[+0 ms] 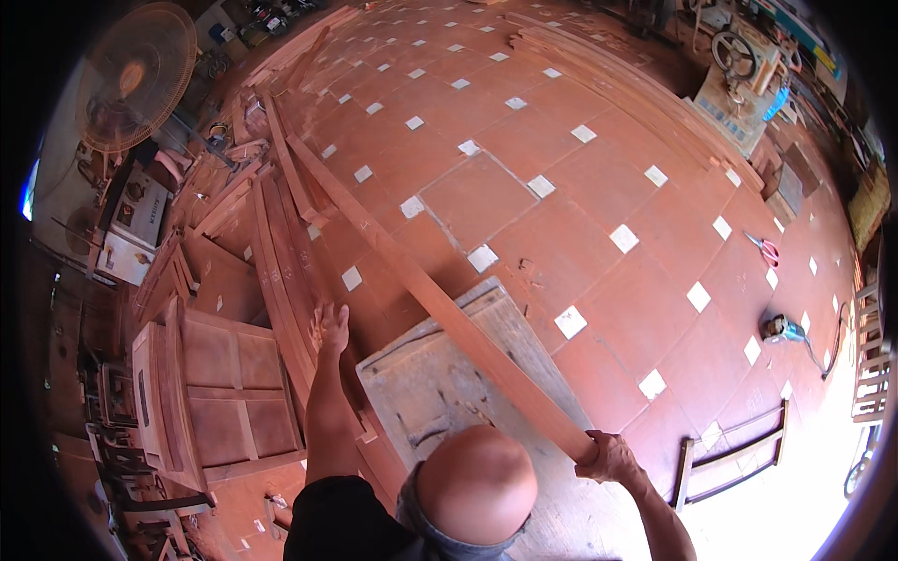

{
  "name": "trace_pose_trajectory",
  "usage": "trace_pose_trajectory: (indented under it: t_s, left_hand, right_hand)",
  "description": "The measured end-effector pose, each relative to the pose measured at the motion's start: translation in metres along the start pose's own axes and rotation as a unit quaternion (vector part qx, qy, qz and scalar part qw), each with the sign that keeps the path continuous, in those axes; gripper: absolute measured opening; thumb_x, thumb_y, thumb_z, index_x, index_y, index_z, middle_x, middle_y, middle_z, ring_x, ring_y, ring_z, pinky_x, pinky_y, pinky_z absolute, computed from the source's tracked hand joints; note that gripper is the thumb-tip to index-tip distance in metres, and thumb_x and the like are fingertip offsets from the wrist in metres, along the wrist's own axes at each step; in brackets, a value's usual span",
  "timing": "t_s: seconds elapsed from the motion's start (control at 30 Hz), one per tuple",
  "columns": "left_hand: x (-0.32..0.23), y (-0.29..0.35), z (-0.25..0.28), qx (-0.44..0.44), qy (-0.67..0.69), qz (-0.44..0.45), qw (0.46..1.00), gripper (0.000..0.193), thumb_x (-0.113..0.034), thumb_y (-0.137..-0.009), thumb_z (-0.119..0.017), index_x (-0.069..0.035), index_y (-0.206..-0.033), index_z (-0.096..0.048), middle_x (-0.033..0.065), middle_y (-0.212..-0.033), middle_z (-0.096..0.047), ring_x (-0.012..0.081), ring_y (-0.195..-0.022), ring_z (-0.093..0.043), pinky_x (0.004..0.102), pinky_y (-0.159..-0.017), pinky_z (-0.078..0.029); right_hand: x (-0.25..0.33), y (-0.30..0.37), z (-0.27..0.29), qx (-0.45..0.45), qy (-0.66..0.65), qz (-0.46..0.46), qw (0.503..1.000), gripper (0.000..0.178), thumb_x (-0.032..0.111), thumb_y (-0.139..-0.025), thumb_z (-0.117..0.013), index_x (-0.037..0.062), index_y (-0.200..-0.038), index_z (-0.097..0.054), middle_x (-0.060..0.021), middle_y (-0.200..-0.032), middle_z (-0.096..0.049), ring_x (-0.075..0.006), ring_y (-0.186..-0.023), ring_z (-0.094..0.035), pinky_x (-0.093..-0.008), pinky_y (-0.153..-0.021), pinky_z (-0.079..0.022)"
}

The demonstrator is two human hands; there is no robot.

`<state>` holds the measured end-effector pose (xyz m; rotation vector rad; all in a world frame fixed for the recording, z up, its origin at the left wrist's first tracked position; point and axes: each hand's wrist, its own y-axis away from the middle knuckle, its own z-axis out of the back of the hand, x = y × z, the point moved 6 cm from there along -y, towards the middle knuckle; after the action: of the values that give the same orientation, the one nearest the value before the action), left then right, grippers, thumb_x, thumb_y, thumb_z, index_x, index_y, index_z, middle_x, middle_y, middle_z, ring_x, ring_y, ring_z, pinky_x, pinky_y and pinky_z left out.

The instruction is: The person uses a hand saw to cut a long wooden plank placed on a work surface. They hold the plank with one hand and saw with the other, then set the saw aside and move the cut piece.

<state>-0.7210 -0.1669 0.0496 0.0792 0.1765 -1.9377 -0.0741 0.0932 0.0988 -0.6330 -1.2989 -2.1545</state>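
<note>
A long reddish wooden board [449,318] slants from the far left down to the near right. Its near end is gripped by my right hand [606,458], with the fingers wrapped around it. The board crosses above a worn wooden work surface [421,374], and its far end reaches other timber. To the left, my left hand [329,327] is held out with fingers spread and nothing in it. It is nearest to a row of long boards [281,252] lying lengthwise; whether it touches them I cannot tell.
A panelled wooden cabinet piece [234,388] stands at left, with a large fan [136,79] beyond. Red-handled scissors [767,251], a corded power tool [786,329] and a dark frame [734,455] lie on the tiled floor at right. More planks [627,84] lie near a handwheel machine [734,56].
</note>
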Motion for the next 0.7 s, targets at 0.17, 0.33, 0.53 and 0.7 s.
trace_pose_trajectory:
  t_s: [0.17,0.33,0.53,0.7]
  left_hand:
    - [-0.102,0.056,0.059,-0.012,-0.030,-0.140,0.990,0.055,-0.055,-0.107,-0.051,-0.017,-0.145,-0.063,0.0101,-0.165,-0.044,0.0367,-0.146,-0.046,0.0514,-0.122,-0.036]
    - [-0.140,0.148,0.087,0.042,-0.019,-0.187,0.981,0.056,-0.057,-0.107,-0.051,-0.015,-0.142,-0.066,0.0084,-0.165,-0.044,0.0352,-0.146,-0.047,0.0496,-0.123,-0.035]
    - [-0.077,0.246,0.111,0.078,-0.037,-0.181,0.980,0.050,-0.051,-0.108,-0.054,-0.013,-0.137,-0.069,0.0112,-0.163,-0.046,0.0367,-0.146,-0.048,0.0483,-0.122,-0.037]
    - [-0.028,0.320,0.120,0.102,-0.029,-0.156,0.982,0.047,-0.050,-0.109,-0.054,-0.011,-0.128,-0.073,0.0166,-0.159,-0.050,0.0396,-0.143,-0.050,0.0494,-0.115,-0.045]
  right_hand:
    - [-0.082,0.048,-0.005,-0.009,0.056,0.030,0.998,0.072,0.035,-0.063,-0.084,-0.0027,-0.123,-0.069,-0.0233,-0.094,-0.077,-0.0366,-0.091,-0.077,-0.0438,-0.085,-0.063]
    - [-0.121,0.061,-0.007,-0.045,0.020,0.089,0.995,0.072,0.038,-0.065,-0.087,-0.0021,-0.122,-0.068,-0.0233,-0.101,-0.076,-0.0380,-0.094,-0.076,-0.0458,-0.088,-0.061]
    - [-0.139,0.043,-0.023,0.024,-0.017,0.095,0.995,0.086,0.060,-0.075,-0.090,-0.0041,-0.127,-0.067,-0.0229,-0.106,-0.077,-0.0343,-0.100,-0.077,-0.0428,-0.089,-0.060]
    - [-0.137,0.048,-0.025,0.064,-0.108,0.085,0.988,0.084,0.067,-0.084,-0.082,-0.0053,-0.126,-0.069,-0.0201,-0.107,-0.078,-0.0267,-0.102,-0.075,-0.0395,-0.090,-0.059]
